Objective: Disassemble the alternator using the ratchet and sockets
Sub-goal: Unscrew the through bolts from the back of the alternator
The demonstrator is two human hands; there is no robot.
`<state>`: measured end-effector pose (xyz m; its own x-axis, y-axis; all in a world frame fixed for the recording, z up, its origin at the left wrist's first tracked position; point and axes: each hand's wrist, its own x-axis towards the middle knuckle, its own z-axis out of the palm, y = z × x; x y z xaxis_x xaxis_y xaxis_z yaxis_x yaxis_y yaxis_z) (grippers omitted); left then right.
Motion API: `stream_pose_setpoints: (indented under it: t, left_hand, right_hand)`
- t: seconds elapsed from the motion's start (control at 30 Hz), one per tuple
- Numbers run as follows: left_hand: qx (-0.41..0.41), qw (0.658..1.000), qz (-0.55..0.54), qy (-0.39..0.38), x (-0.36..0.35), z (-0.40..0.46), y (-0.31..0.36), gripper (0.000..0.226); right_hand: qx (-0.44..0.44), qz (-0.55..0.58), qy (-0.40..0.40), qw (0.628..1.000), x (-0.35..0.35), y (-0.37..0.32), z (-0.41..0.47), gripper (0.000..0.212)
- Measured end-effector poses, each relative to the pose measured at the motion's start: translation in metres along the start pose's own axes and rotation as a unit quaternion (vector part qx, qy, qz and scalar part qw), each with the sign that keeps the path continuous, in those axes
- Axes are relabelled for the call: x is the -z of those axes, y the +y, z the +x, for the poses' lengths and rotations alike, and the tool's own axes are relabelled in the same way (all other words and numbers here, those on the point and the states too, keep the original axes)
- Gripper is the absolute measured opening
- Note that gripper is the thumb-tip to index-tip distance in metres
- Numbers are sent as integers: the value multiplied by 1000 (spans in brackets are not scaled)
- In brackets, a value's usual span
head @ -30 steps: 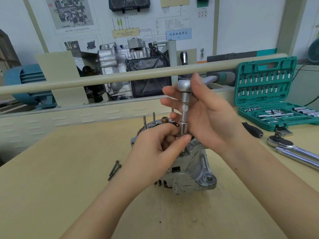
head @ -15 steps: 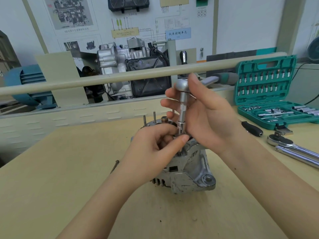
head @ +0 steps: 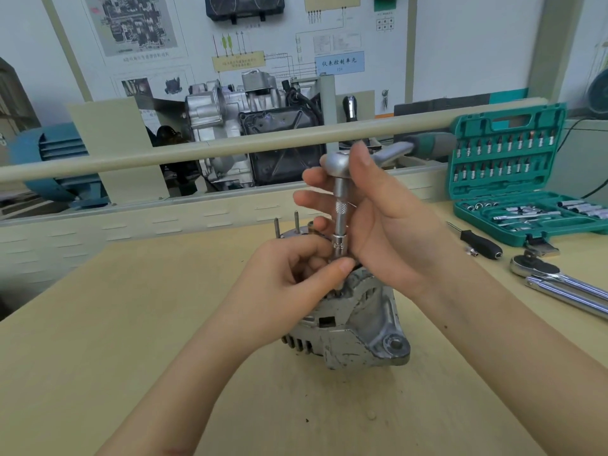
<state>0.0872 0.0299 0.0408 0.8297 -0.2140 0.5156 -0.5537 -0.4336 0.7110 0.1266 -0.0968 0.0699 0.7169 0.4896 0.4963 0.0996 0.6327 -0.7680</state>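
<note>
A grey metal alternator [head: 353,330] stands on the wooden table [head: 131,324], with two studs [head: 286,223] rising from its far side. A ratchet [head: 339,164] with a green-grey handle stands upright over it on an extension bar [head: 340,212] and socket [head: 338,246]. My right hand [head: 378,222] holds the ratchet head, thumb on top and fingers behind the bar. My left hand [head: 296,274] pinches the socket's lower end where it meets the alternator's top. What the socket sits on is hidden by my fingers.
An open green socket case [head: 513,179] stands at the right rear. In front of it lie a black-handled screwdriver [head: 480,243] and a larger chrome ratchet [head: 559,284]. A beige rail [head: 197,153] crosses behind the table, with an engine display beyond.
The ratchet handle has swung slightly to the right. Two loose bolts on the table left of the alternator have become covered by my left forearm. Both hands keep their hold.
</note>
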Motion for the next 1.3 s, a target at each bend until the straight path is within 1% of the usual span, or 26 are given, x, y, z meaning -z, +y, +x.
stream_pose_setpoints:
  t: [0.07,0.17,0.23,0.3,0.4,0.47,0.53,0.63,0.7,0.73,0.8,0.9,0.97,1.0,1.13,1.3]
  left_hand:
    - [-8,999,18,37,-4,0,0,29]
    - [-25,993,47,104,-11,0,-2,40]
    - [-22,994,30,101,-11,0,0,37]
    - [-16,997,9,77,-9,0,0,31]
    - [-14,999,3,31,-6,0,-1,36]
    - [-8,1000,7,14,-5,0,1,27]
    - [-5,1000,15,23,-6,0,1,24]
    - [-11,997,30,75,-13,-1,2,27]
    - [-11,994,38,103,-15,-1,2,28]
    - [-7,994,39,105,-14,-1,2,28]
    - [10,996,34,87,-10,1,2,27]
    - [40,998,31,26,0,2,4,19]
    - [49,997,63,-22,4,2,7,14]
    - [47,995,85,-34,4,1,8,13]
    - [38,987,151,-33,5,-1,15,11]
    - [30,974,217,-62,8,-2,20,13]
  right_hand:
    - [2,2,28,1000,-1,0,0,31]
    - [16,2,69,997,-1,1,0,24]
    - [23,4,73,997,-1,0,0,28]
    - [17,5,56,998,0,0,1,34]
    - [7,-8,25,1000,3,0,1,30]
    - [4,-14,21,1000,5,-2,1,29]
    - [8,-16,39,999,6,-2,1,29]
    - [27,-12,78,997,5,-1,2,38]
    - [44,-24,100,994,6,-1,2,37]
    - [49,-29,104,993,6,-2,2,36]
    - [45,-21,100,994,6,-3,2,37]
    - [38,-11,93,995,5,-3,1,27]
    - [44,-20,94,994,5,-3,1,26]
    - [48,-25,96,994,5,-3,1,25]
    - [59,-37,99,993,5,-3,0,26]
    - [62,-32,95,993,3,-1,0,25]
